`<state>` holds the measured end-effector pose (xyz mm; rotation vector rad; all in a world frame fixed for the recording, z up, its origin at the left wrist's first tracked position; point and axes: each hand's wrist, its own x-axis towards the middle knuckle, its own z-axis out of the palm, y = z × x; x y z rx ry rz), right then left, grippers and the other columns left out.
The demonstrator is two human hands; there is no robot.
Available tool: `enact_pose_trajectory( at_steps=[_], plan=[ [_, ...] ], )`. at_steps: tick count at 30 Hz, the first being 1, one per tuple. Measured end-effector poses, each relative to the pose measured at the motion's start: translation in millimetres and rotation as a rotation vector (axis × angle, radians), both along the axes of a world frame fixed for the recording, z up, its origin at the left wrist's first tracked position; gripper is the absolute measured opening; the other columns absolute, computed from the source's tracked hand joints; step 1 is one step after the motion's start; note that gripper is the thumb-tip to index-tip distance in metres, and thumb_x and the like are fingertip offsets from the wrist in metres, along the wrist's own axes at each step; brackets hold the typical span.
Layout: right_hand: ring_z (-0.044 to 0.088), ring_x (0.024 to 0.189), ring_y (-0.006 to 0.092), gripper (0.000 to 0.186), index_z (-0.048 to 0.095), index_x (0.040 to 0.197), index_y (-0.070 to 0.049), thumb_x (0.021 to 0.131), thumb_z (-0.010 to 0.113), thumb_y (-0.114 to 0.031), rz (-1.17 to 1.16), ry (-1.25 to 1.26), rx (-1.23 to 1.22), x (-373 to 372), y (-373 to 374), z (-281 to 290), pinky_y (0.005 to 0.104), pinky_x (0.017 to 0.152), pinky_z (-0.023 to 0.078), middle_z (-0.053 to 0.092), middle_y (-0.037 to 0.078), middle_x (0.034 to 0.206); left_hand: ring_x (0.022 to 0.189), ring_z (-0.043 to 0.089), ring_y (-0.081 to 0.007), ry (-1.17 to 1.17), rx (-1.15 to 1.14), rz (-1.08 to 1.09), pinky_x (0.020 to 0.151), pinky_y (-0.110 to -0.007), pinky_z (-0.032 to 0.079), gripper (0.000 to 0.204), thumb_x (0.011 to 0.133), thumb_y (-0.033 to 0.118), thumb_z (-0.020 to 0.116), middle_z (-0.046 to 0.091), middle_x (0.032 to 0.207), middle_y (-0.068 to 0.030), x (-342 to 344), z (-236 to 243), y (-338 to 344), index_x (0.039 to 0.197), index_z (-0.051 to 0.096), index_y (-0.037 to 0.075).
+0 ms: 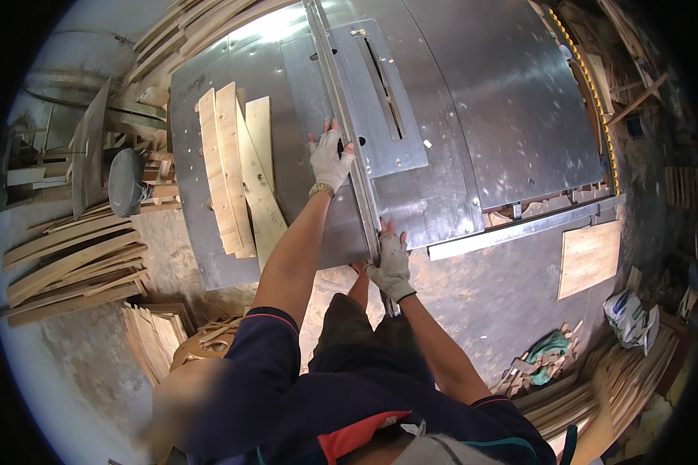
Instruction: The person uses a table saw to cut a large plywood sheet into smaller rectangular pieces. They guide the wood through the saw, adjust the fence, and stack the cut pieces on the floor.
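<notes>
A long, narrow metal fence (358, 180) runs across the steel table of a table saw (434, 194). My left hand (331, 161), in a pale fingerless glove with a watch at the wrist, grips the fence partway along, thumb toward its top and fingers at its left side. Nearer to me, my right hand (391, 268), gloved likewise, is closed on the fence close to its near end; its palm side is hidden. Right of the fence, a slotted insert plate (395, 116) is set in the table. Several pale wood boards (229, 174) lie left of my left hand.
A metal rail (512, 232) edges the table's right part. On the floor are a square wood panel (589, 260), stacked planks (77, 260), wood scraps with green cloth (547, 353) and a white sack (632, 322). A round stool (126, 182) stands left of the table.
</notes>
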<state>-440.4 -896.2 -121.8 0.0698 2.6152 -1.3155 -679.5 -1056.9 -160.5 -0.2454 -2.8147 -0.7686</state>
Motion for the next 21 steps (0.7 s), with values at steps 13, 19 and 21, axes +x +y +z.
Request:
enact_pose_trajectory(
  at_steps=[13,19,21],
  plan=[
    [0.022,0.154,0.036,0.105,0.023,0.157,0.003,0.067,0.075,-0.014,0.038,0.012,-0.034,1.5,5.4,0.6,0.0528,0.126,0.008,0.044,0.021,0.148,0.146,0.041,-0.0245,-0.022,-0.011,0.005,0.125,-0.052,0.017,0.071,0.09,0.031,0.067,0.054,0.149,-0.0127,-2.1,-2.2,-0.9,0.151,0.042,0.005],
    [0.022,0.154,0.0365,0.107,0.022,0.158,0.003,0.066,0.075,-0.014,0.041,0.039,-0.06,0.3,6.5,1.0,0.0528,0.126,0.008,0.045,0.022,0.147,0.146,0.041,-0.0244,-0.005,-0.013,0.007,0.125,-0.051,0.018,0.071,0.09,0.032,0.066,0.053,0.15,-0.0129,-2.6,-3.2,-1.0,0.151,0.042,0.005],
    [0.023,0.153,0.0369,0.107,0.022,0.158,0.003,0.066,0.075,-0.014,0.038,0.046,-0.062,-0.1,6.5,-0.1,0.0529,0.126,0.009,0.046,0.022,0.146,0.146,0.041,-0.0246,0.0,-0.007,0.002,0.125,-0.051,0.018,0.07,0.091,0.033,0.066,0.052,0.15,-0.0127,-2.4,-2.6,-0.8,0.151,0.042,0.005]
  ],
)
